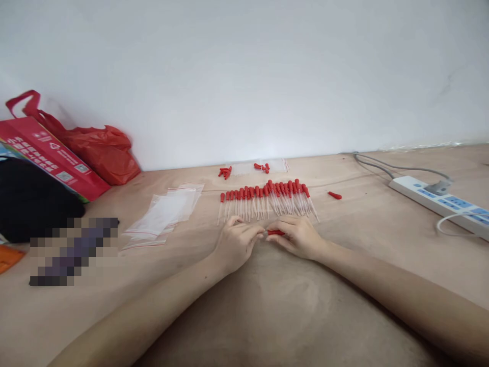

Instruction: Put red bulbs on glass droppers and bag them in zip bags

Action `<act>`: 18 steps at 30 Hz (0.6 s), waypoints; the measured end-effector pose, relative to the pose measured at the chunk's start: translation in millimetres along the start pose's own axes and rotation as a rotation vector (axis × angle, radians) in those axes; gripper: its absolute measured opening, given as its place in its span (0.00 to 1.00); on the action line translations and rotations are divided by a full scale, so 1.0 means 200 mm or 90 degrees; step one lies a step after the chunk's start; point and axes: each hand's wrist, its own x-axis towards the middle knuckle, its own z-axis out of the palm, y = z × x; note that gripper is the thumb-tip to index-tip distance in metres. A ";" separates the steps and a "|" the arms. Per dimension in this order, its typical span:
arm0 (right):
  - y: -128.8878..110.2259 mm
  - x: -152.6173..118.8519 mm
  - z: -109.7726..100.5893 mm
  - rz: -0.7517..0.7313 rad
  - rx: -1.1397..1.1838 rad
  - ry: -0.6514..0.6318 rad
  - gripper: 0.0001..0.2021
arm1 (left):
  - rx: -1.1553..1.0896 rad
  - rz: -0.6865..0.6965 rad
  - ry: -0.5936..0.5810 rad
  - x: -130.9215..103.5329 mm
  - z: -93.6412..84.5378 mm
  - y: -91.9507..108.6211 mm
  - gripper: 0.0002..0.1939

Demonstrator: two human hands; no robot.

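Note:
Between my fingertips, just in front of a row of droppers, is a red rubber bulb (275,233). My right hand (300,237) is closed on this bulb. My left hand (237,242) pinches a thin clear tube (266,233) whose end meets the bulb's left end; most of the tube is hidden by my fingers. Several clear droppers with red bulbs (290,188) lie side by side beyond my hands, tips toward me. Loose red bulbs (225,172) lie farther back by some clear tubes (241,169), and a single red bulb (335,195) rests to the right.
Clear zip bags (164,216) are spread on the wooden table (286,316) at left. Farther left are a red plastic bag (105,153), a printed bag (49,153), a black item (34,199) and a pixelated object (76,252). A power strip (439,201) with cables is at right.

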 end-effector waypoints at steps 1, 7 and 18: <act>0.00 0.01 -0.01 0.000 0.005 -0.005 0.11 | 0.018 -0.004 -0.019 0.01 -0.02 0.00 0.09; 0.16 0.03 -0.15 0.127 -0.053 0.097 0.16 | -0.075 -0.278 -0.085 0.07 -0.15 -0.11 0.09; 0.62 -0.11 -0.44 0.660 -0.313 -0.091 0.17 | -0.172 -0.599 -0.143 0.38 0.04 -0.29 0.08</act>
